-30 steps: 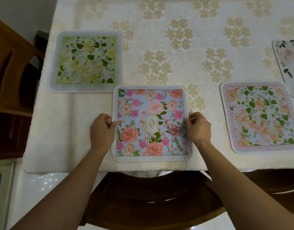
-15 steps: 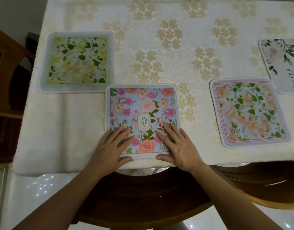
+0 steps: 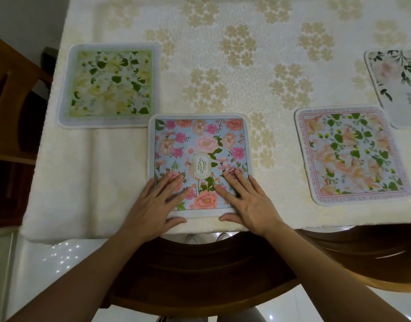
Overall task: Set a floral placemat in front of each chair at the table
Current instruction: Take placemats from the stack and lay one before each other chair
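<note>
Two hands, left hand (image 3: 157,205) and right hand (image 3: 248,203), now press flat, fingers released from the edges, smoothing the blue placemat (image 3: 200,145) before its chair (image 3: 200,270); placement looks finished.

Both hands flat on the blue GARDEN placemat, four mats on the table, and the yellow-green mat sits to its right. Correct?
Not quite. The head view shows the yellow-green mat to the left of the blue GARDEN placemat and farther from the person, not to its right. The rest holds: left hand and right hand lie flat on it, and four mats are on the table.
</note>
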`<state>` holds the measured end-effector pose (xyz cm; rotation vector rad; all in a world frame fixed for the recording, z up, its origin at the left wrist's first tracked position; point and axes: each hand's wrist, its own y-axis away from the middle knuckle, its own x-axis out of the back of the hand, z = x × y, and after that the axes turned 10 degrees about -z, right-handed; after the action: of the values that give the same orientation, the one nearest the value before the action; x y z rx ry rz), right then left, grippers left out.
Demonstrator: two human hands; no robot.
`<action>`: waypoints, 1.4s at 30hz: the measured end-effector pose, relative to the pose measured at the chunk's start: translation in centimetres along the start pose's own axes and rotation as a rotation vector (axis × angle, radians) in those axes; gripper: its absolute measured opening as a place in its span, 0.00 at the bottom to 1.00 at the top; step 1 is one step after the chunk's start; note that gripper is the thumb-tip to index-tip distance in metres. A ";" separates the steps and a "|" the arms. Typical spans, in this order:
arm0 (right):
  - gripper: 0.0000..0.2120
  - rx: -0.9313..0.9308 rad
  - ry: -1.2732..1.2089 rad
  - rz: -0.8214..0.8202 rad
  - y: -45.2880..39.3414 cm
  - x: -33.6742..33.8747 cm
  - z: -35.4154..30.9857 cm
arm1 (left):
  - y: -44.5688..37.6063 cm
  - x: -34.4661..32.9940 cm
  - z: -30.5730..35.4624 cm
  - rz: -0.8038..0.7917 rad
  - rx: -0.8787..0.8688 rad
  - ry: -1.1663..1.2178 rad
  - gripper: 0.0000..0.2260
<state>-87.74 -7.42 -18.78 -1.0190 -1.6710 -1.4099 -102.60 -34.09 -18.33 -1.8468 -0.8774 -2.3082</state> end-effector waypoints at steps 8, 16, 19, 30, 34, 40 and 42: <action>0.38 -0.004 0.012 -0.038 -1.1 0.5 0.4 | 0.0 -0.2 -0.5 0.030 0.013 0.016 0.32; 0.38 -0.012 -0.037 -0.060 -1.5 0.7 0.1 | 0.2 -0.4 -0.7 0.032 0.021 0.026 0.32; 0.38 -0.024 -0.056 -0.059 -1.7 0.8 -0.3 | 0.2 -0.5 -0.8 0.042 0.017 0.035 0.32; 0.40 0.013 -0.032 -0.020 -1.4 0.3 0.1 | 0.2 -0.9 -0.5 0.049 0.027 0.046 0.32; 0.40 0.002 -0.034 -0.039 -1.1 0.1 -0.1 | 0.3 -0.8 -0.4 0.036 0.032 0.052 0.31; 0.37 -0.016 -0.025 -0.049 -1.0 0.2 -0.2 | 0.2 -0.6 -0.2 0.026 0.041 0.058 0.30; 0.36 -0.003 -0.012 -0.047 -1.1 0.2 -0.1 | 0.2 -0.7 -0.2 0.031 0.043 0.057 0.30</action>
<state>-88.81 -7.55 -19.04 -0.9971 -1.7120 -1.4391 -102.48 -34.55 -18.93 -1.7558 -0.8778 -2.2928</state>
